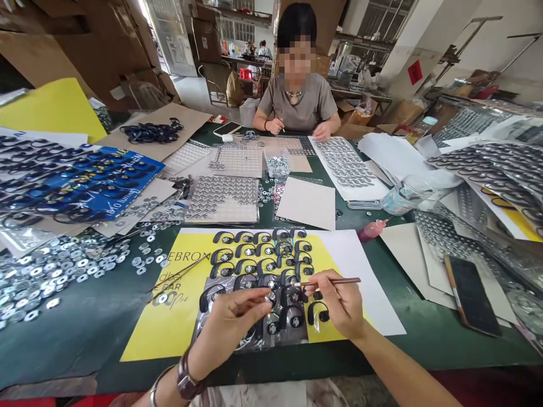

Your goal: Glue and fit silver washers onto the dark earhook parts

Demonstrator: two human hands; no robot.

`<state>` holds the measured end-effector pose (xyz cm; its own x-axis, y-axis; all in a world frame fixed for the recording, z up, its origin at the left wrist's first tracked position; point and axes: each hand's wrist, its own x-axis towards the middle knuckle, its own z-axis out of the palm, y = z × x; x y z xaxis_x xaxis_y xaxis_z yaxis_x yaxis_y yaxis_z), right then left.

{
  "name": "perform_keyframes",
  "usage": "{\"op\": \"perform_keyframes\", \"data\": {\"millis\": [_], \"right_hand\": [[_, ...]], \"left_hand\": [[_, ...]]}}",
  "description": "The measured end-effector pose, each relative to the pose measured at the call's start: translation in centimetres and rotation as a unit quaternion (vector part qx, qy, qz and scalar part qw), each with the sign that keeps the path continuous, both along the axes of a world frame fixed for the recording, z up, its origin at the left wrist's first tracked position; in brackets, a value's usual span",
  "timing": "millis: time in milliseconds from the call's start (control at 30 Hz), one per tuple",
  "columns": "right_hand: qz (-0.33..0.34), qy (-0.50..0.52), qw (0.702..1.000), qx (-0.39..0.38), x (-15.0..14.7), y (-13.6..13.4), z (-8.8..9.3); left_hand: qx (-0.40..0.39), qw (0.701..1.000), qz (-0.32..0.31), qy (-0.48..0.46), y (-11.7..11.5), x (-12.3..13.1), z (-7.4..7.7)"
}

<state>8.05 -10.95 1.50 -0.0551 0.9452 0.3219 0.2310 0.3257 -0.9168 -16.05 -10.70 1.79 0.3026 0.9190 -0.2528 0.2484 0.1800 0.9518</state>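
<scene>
My left hand (231, 319) is closed in a pinch above the sheet, with a small shiny round piece (270, 295) at its fingertips. My right hand (341, 302) grips a thin brown stick (345, 280) with a pale tip. That tip points left, over the black ear hooks. Rows of these black ear hooks (246, 250) lie on a yellow and white printed sheet (144, 333), many under clear plastic. The nearer rows rest on a grey area partly covered by my left hand. A pair of tweezers (182, 274) lies on the sheet's left side.
Loose metal washers (85, 265) are heaped at the left. Trays of small silver parts (223, 198) and a beige card (307, 203) lie beyond the sheet. A small red bottle (372, 229) and a phone (473, 294) are to the right. Opposite sits a co-worker (297, 99) holding a thin tool.
</scene>
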Motion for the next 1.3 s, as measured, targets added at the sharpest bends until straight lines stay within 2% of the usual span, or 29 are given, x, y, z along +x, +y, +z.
{"op": "perform_keyframes", "data": {"millis": [67, 167, 267, 333, 433, 533, 600, 700, 800, 967, 1100, 1300], "right_hand": [[0.001, -0.075, 0.996, 0.037, 0.7, 0.5, -1.0], [0.025, -0.146, 0.987, 0.066, 1.1, 1.2, -2.5], [0.034, -0.176, 0.981, 0.075, 1.0, 1.6, -3.4], [0.033, -0.183, 0.98, 0.073, 0.9, 1.7, -3.6], [0.026, -0.18, 0.98, 0.083, 0.8, 1.8, -3.8], [0.03, -0.193, 0.975, 0.109, 0.7, 1.9, -3.9], [0.041, -0.224, 0.965, 0.13, 0.7, 1.9, -3.7], [0.059, -0.288, 0.943, 0.153, 0.4, 2.2, -3.1], [0.067, -0.322, 0.933, 0.146, 0.0, 2.5, -2.4], [0.058, -0.313, 0.938, 0.138, -0.1, 2.8, -2.0], [0.047, -0.297, 0.939, 0.165, 0.1, 2.5, -2.4], [0.059, -0.333, 0.923, 0.184, -0.1, 2.3, -2.5]], "left_hand": [[0.149, 0.979, 0.055, 0.129, 0.5, -2.0, 0.0], [0.335, 0.884, 0.153, 0.289, 1.6, -5.9, -0.1], [0.392, 0.799, 0.157, 0.428, 2.6, -9.3, -0.1], [0.403, 0.77, 0.143, 0.473, 2.9, -10.4, -0.1], [0.421, 0.772, 0.104, 0.465, 3.0, -9.7, -0.2], [0.433, 0.792, 0.002, 0.43, 2.7, -7.0, 0.0], [0.434, 0.795, -0.074, 0.417, 2.5, -4.6, 0.2], [0.441, 0.781, -0.185, 0.401, 2.5, -1.0, 0.4], [0.454, 0.765, -0.251, 0.382, 3.1, 1.8, 0.2], [0.457, 0.773, -0.259, 0.355, 4.4, 3.8, -0.7], [0.457, 0.775, -0.266, 0.347, 5.0, 3.9, -1.5], [0.465, 0.771, -0.26, 0.349, 4.9, 3.9, -1.9]]}}
